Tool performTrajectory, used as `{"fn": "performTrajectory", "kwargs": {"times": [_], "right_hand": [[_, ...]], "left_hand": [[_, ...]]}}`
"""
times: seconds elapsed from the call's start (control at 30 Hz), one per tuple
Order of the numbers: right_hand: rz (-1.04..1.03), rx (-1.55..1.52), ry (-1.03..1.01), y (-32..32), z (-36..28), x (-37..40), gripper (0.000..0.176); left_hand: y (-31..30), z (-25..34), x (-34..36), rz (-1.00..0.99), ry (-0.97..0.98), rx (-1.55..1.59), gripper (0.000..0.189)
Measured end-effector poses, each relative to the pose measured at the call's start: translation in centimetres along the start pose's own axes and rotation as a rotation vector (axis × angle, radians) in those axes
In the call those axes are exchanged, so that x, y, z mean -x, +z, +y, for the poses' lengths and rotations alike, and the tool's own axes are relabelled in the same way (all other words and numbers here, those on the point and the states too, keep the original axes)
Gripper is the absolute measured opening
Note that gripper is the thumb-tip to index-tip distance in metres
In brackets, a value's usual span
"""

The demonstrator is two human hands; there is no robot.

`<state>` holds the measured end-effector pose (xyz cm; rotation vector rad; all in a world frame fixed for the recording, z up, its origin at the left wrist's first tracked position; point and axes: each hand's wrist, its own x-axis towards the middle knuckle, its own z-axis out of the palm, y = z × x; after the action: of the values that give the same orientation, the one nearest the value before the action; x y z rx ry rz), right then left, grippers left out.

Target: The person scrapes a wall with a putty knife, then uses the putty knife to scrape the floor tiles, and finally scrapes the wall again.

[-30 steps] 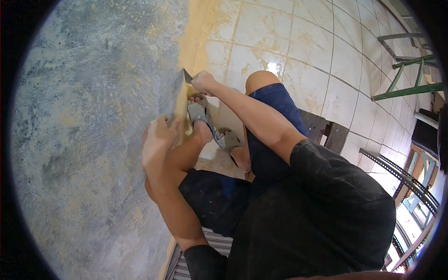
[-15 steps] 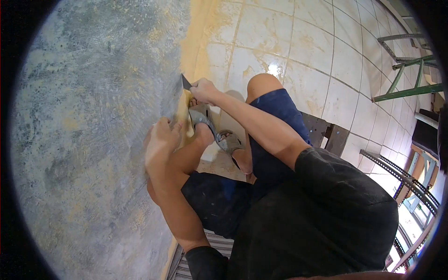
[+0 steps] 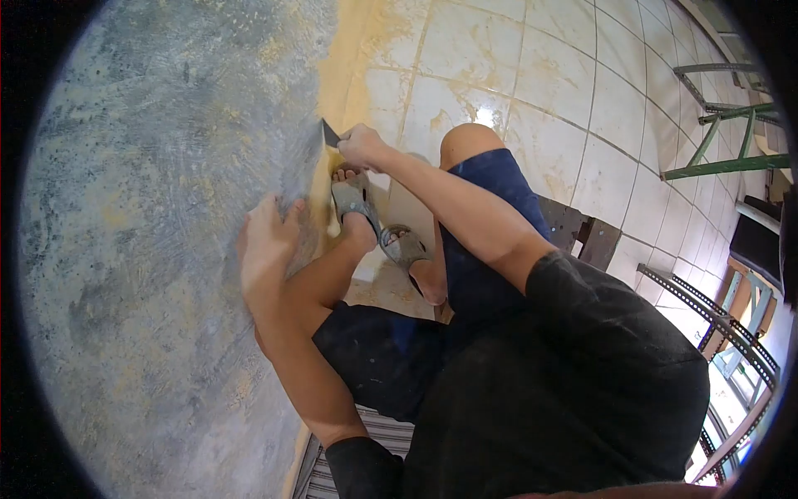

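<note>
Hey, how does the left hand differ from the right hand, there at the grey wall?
The right hand is closed around a scraper whose blade meets the grey wall; the left hand is open and holds nothing. The left hand lies flat on the wall with fingers spread, while the right hand is curled into a fist. Both are bare.

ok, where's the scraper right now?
Head view, upper middle: the scraper is gripped in the right hand, its blade against the grey wall near the tiled floor, just above the left hand, which lies flat on that wall.
</note>
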<state>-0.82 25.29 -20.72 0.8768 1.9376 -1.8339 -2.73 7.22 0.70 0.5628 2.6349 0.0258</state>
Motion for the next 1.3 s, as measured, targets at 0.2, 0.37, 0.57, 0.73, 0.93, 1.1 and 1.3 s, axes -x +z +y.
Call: {"fn": "performTrajectory", "kwargs": {"times": [0.2,0.37,0.57,0.73,0.93,1.1,1.3], "right_hand": [[0.1,0.079,-0.154,0.9,-0.4,1.6,0.032],[0.023,0.024,0.013,-0.1,-0.1,-0.6,0.032],[0.034,-0.009,-0.039,-0.1,-1.8,2.8,0.031],[0.06,0.132,-0.022,-0.5,-0.7,-0.9,0.03],[0.121,0.117,-0.256,0.8,0.1,1.4,0.028],[0.052,0.134,-0.068,-0.4,-0.6,-0.6,0.03],[0.089,0.062,-0.205,0.5,-0.8,1.6,0.03]], "left_hand": [[-0.5,0.8,-0.2,-0.026,-0.05,-0.03,0.051],[0.2,-0.3,-0.4,-0.023,-0.01,0.009,0.053],[-1.0,1.6,0.1,-0.091,-0.105,-0.023,0.048],[-0.7,1.5,-0.3,-0.09,-0.082,-0.046,0.049],[-0.9,1.9,0.1,-0.079,-0.082,-0.053,0.049],[-0.8,1.7,0.0,-0.049,-0.036,-0.048,0.049],[-0.9,1.8,0.1,-0.086,-0.095,-0.061,0.049]]}}
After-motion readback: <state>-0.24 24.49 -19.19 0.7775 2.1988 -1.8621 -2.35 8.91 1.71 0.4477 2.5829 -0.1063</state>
